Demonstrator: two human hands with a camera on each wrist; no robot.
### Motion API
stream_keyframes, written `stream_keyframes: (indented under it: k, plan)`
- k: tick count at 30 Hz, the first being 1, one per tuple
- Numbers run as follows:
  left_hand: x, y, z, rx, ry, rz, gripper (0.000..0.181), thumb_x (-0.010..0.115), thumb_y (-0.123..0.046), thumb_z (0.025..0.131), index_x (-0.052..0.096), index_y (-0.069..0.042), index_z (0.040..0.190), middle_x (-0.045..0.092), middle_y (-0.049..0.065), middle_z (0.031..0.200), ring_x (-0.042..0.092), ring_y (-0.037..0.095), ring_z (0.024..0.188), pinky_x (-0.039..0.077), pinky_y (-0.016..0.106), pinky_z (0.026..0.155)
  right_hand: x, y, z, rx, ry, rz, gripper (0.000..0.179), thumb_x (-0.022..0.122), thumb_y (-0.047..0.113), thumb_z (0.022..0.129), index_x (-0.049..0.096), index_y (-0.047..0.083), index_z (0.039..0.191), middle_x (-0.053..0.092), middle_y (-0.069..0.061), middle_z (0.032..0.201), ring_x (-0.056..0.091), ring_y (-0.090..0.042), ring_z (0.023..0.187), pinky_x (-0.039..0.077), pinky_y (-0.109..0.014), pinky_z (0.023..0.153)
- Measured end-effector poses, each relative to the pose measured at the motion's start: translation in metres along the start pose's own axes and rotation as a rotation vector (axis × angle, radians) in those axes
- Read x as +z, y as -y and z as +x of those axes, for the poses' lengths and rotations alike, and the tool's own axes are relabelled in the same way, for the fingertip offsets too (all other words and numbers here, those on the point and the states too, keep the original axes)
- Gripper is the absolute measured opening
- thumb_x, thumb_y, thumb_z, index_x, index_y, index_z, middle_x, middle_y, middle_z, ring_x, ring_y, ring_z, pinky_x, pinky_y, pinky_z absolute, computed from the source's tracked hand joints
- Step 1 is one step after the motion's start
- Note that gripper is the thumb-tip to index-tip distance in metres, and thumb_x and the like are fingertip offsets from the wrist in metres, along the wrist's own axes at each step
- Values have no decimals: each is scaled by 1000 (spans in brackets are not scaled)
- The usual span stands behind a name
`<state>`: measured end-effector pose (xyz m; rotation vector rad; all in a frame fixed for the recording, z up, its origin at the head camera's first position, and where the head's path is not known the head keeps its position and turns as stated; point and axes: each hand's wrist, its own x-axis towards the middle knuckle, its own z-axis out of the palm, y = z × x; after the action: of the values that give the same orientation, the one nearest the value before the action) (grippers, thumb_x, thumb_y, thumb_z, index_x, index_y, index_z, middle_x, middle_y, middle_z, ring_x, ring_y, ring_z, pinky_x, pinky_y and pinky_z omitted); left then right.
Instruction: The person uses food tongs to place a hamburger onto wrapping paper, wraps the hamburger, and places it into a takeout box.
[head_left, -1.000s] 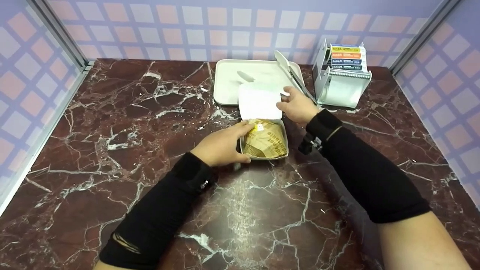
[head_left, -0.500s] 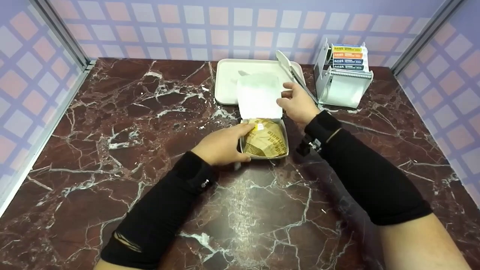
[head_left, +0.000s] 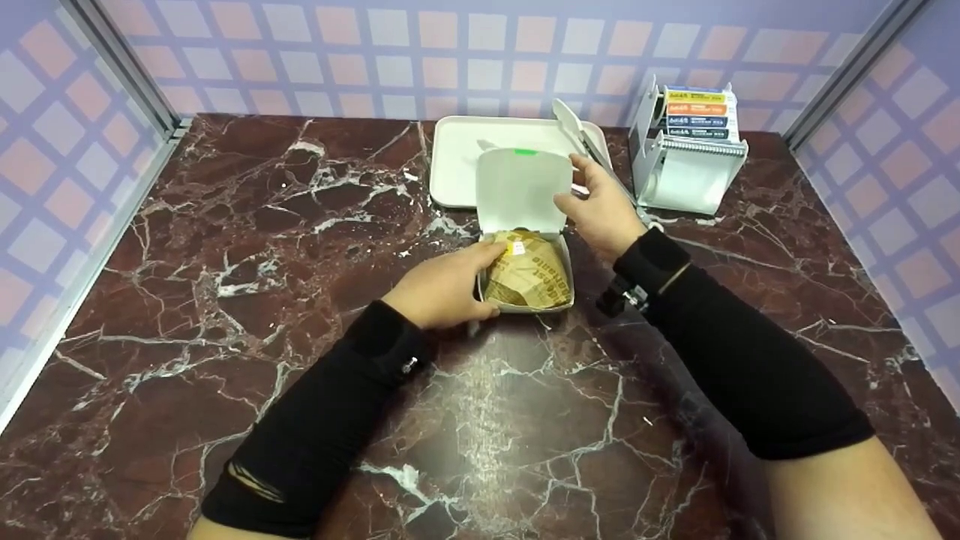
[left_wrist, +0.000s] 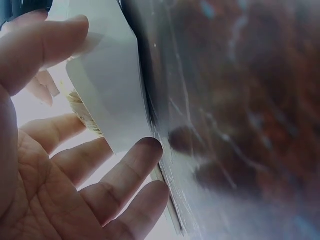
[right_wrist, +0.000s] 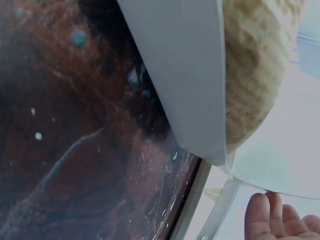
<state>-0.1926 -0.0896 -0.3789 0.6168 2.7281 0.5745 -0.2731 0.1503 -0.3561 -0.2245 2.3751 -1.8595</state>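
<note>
An open white burger box [head_left: 527, 308] stands on the marbled table, with a burger in printed brown paper [head_left: 536, 274] inside it. Its lid [head_left: 523, 191] is tipped up at the back, with a green mark at the top edge. My left hand [head_left: 448, 289] holds the box's left side, thumb by the near left corner and fingers at the left rim; the left wrist view shows the thumb [left_wrist: 62, 40] over the box wall. At the lid's right edge is my right hand [head_left: 602, 206], fingers loosely extended, fingertips partly behind the lid. In the right wrist view fingertips [right_wrist: 275, 205] meet the lid's edge.
Behind the box lies a cream tray [head_left: 454, 176], partly hidden by the lid. Tongs [head_left: 576, 129] lean across the tray's right side. A label dispenser [head_left: 694, 169] with coloured label boxes stands at the back right. Tiled-pattern walls bound the table.
The lid has swung from leaning back to more upright, and its green mark has come into view. The right hand's fingers have reached the lid's edge. The left hand stays at the box.
</note>
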Motion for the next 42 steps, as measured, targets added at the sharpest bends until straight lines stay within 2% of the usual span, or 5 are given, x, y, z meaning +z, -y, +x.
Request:
stream_keyframes:
  k: [12,23,29,35,42]
  plan:
    - [1,1,0,5,-71,32,93,81,-41,90,31,-22,167,34,8,172,45,33,152,40,52,124,-5,-1,-25,-64,62,-137,62,60,7,104,37,9,162,60,-15,147,62,-19,103,56,-25,86]
    - [-13,8,-10,-58,-114,-113,81,82,-52,87,52,-17,153,61,8,149,60,29,134,49,51,116,-11,-13,-42,-150,172,-281,65,66,11,102,40,8,161,60,-18,150,64,-29,130,55,-34,109]
    - [-12,4,-13,-126,-204,-221,115,91,-51,77,23,-18,165,34,17,168,66,33,121,61,48,99,-16,-20,-51,-176,226,-389,72,68,10,100,36,12,164,60,-15,151,65,-29,130,56,-39,109]
    - [-2,-6,-10,-65,-170,-227,139,95,-43,74,-6,-35,169,12,18,176,72,28,87,65,37,71,-17,-22,-60,-158,297,-459,83,69,12,99,25,20,169,50,-14,160,63,-29,132,53,-44,113]
    - [7,-12,-7,-36,-215,-123,123,89,-40,82,5,-26,171,25,14,173,67,34,118,60,48,100,-18,-22,-70,-153,308,-618,91,70,28,101,13,26,171,19,-14,176,39,-33,155,29,-51,130]
